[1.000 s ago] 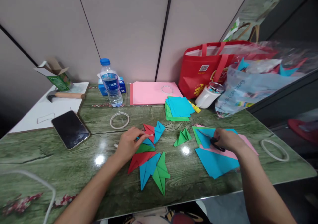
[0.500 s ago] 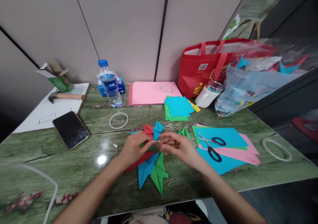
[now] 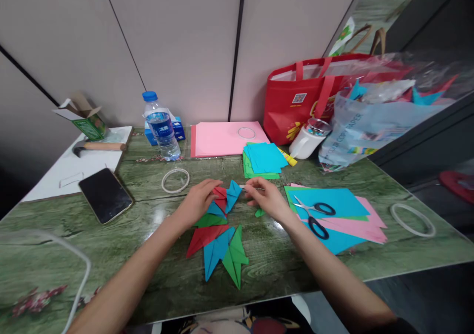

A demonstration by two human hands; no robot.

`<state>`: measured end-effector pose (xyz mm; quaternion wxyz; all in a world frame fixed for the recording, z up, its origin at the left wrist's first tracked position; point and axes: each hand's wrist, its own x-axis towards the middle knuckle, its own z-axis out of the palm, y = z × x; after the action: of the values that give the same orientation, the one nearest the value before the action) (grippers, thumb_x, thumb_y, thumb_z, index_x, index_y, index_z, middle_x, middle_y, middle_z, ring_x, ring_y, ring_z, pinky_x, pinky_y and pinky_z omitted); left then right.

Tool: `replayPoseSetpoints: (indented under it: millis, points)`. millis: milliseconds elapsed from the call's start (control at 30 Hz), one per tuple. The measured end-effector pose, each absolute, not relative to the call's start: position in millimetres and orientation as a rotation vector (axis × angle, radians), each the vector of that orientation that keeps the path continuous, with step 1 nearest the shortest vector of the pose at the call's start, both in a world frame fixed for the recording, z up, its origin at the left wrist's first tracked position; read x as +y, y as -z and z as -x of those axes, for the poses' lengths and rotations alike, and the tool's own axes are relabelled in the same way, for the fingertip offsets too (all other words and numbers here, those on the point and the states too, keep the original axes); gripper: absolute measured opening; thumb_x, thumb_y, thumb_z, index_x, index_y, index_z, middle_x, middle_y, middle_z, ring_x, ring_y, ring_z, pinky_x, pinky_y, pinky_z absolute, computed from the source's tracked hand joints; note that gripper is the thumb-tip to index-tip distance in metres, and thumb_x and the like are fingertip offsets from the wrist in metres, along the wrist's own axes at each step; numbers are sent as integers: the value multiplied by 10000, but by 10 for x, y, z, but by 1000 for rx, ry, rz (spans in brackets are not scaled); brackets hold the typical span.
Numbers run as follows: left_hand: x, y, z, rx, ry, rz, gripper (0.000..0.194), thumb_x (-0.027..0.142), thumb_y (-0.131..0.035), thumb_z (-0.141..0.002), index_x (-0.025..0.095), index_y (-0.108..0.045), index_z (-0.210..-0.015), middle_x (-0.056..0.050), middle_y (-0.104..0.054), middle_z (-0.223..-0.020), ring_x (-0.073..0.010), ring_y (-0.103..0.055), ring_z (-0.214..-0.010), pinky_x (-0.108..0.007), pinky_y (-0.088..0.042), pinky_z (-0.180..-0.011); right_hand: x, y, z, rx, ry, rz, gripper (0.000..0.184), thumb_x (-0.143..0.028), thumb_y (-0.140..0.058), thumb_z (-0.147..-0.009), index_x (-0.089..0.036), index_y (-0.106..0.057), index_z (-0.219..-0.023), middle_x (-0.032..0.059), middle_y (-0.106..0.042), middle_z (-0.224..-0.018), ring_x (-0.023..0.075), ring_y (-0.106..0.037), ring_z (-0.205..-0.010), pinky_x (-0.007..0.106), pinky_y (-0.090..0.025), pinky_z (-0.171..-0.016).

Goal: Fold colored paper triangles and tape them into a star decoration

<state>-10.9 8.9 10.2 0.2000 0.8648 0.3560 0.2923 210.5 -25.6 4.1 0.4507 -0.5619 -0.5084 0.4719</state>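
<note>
Head view: the left hand [image 3: 198, 201] lay against the red folded piece [image 3: 221, 199]; whether its grip was clamped on the paper could not be determined. The right hand [image 3: 267, 198] had its grip pinched on a small pale strip [image 3: 242, 186], just beside the blue folded piece [image 3: 232, 195]. Both folded pieces lay on the table [image 3: 281, 270] between the hands, at the far end of a curved row of coloured folds [image 3: 217, 250]. In judgement, sound work required light, steady left-hand pressure, a flat strip and uncrushed creases
</note>
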Motion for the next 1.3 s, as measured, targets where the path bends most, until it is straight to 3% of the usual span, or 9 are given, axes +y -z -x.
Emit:
replayPoseSetpoints:
  millis: [167, 333, 433, 567, 767, 833, 967, 1133, 1300]
  points:
    - [265, 84, 41, 1020, -583, -2462, 506, 14, -547, -753, 179, -507, -1229, -103, -581, -1216, -216, -569, -1107, -404, -465, -954, -112, 102, -2026, -1444, -1312, 1476, 361, -541, -574, -769, -183, -619, -753, -12, -547, -593, 116, -547, -523, 223, -488, -435]
    - [290, 152, 30, 1006, -471, -2494, 530, -18, -536, -742, 170, -499, -1236, -104, -583, -1182, -217, -564, -1096, -397, -456, -964, -72, 173, -2002, -1492, -1229, 1526, 415, -568, -541, -792, -172, -641, -717, 11, -596, -582, 143, -583, -516, 241, -454, -443]
    - [295, 149, 36, 1034, -442, -2487, 497, -3, -556, -743, 166, -524, -1209, -88, -592, -1092, -209, -589, -1014, -376, -481, -915, -94, 134, -2023, -1545, -1198, 1559, 444, -589, -523, -793, -167, -638, -713, 15, -612, -602, 160, -607, -526, 257, -450, -468]
    - [304, 165, 59, 1064, -471, -2466, 288, 21, -590, -744, 124, -630, -1011, -89, -569, -1027, -199, -591, -943, -343, -494, -859, -144, 14, -2119, -1630, -1071, 1643, 455, -571, -465, -832, -161, -620, -711, 20, -620, -619, 160, -600, -508, 261, -425, -487]
    - [300, 233, 104, 1027, -554, -2441, 163, 59, -586, -779, 144, -660, -897, -63, -568, -995, -172, -579, -901, -310, -488, -815, -264, -165, -2187, -1685, -408, 1737, 266, -416, -543, -822, -178, -653, -867, 106, -664, -914, 235, -609, -839, 346, -452, -750]
    - [299, 252, 112, 1012, -562, -2467, 158, 74, -571, -799, 145, -663, -906, -63, -565, -972, -168, -569, -887, -310, -479, -811, -290, -155, -2110, -1648, -560, 1606, 252, -407, -520, -837, -183, -635, -860, 92, -666, -843, 209, -612, -748, 334, -472, -693]
    - [298, 267, 126, 985, -551, -2569, 137, 151, -554, -839, 165, -686, -870, -68, -551, -917, -186, -527, -886, -338, -454, -804, -243, 9, -1921, -1483, -1172, 1331, 262, -461, -588, -771, -201, -573, -796, 1, -606, -619, 141, -569, -515, 261, -470, -482]
    - [298, 204, 144, 942, -470, -2586, 188, 153, -543, -846, 178, -652, -997, -58, -551, -912, -184, -519, -888, -323, -447, -804, -82, 201, -1860, -1414, -1321, 1250, 314, -453, -707, -646, -183, -578, -742, -7, -632, -639, 132, -609, -565, 274, -525, -564]
    - [369, 69, 114, 954, -250, -2537, 260, 63, -544, -797, 177, -625, -1015, -34, -514, -878, -164, -547, -839, -274, -445, -760, 14, 170, -1872, -1410, -1394, 1250, 328, -463, -705, -650, -177, -561, -718, -31, -605, -553, 113, -588, -487, 240, -498, -487]
